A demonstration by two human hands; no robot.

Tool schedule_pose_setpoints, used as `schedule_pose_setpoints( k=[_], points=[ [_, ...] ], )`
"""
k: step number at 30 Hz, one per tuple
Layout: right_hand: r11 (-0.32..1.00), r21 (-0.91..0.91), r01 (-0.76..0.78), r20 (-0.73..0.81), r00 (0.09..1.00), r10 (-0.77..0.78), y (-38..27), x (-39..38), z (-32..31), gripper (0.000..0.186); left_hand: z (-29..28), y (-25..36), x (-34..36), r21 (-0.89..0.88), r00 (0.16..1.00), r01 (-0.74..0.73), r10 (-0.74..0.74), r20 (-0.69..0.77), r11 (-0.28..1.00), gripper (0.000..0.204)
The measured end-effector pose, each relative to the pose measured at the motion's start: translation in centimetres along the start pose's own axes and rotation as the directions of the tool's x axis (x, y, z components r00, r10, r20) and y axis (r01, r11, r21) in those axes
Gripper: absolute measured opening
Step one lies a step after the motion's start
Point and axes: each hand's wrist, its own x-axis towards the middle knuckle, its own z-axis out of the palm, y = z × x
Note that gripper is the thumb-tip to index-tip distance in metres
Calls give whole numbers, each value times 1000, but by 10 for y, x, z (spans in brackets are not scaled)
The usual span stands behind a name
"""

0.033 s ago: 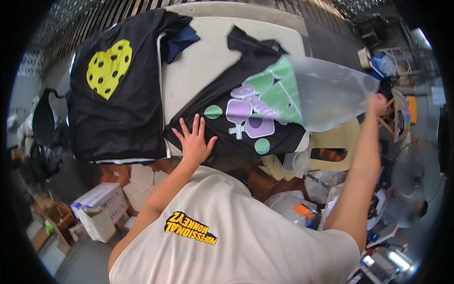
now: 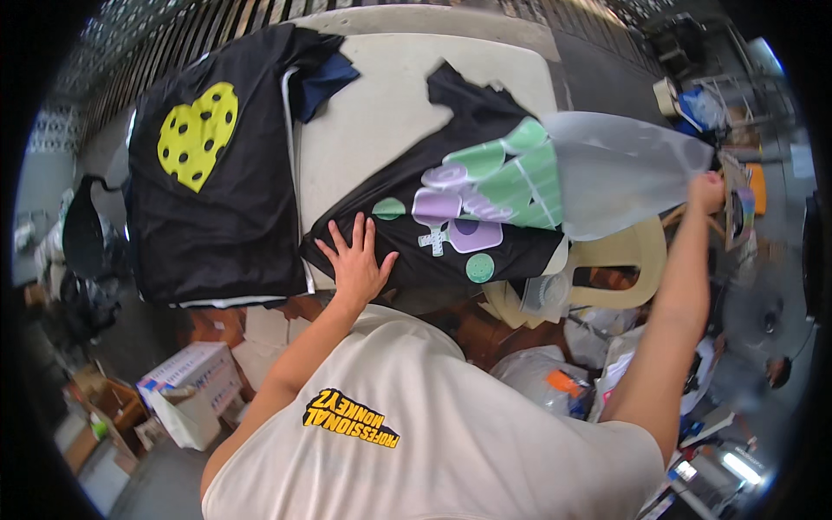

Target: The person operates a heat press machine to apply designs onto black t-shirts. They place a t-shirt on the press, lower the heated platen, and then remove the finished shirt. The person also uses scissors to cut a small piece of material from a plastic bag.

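My left hand lies flat with fingers spread on the near left part of a black T-shirt. Out at the right, my right hand is closed on the far end of a translucent film sheet. The sheet stretches from the shirt to that hand, past the table's right edge. Its other end meets a green and purple printed design with paddle shapes and lettering. Exactly where the film parts from the print is blurred. The shirt is drawn askew toward the right.
Left of it, a black garment with a yellow spotted heart covers part of the white table. A cream plastic chair or stool stands at the right edge. A carton and plastic bags lie below; a fan is farther right.
My right hand has moved slightly right and down, drawing the film with it. The shirt's far sleeve and printed part have shifted right; my left hand stays in place.
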Motion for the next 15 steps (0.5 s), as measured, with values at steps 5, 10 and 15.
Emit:
schedule_pose_setpoints(
  k=[5, 10, 15],
  points=[
    [997, -50, -51, -286, 958, 35, 76, 85, -201, 35, 7, -1, 13, 88, 999, -24, 20, 43, 996, 87],
    [946, 254, -200, -211, 943, 256, 145, -19, -406, 29, -88, 6, 83, 64, 890, 8, -36, 455, 998, 49],
    [704, 409, -581, 148, 803, 577, 298, -321, -491, 17, -65, 121, 211, 23, 752, -654, 653, -94, 756, 33]
  ],
)
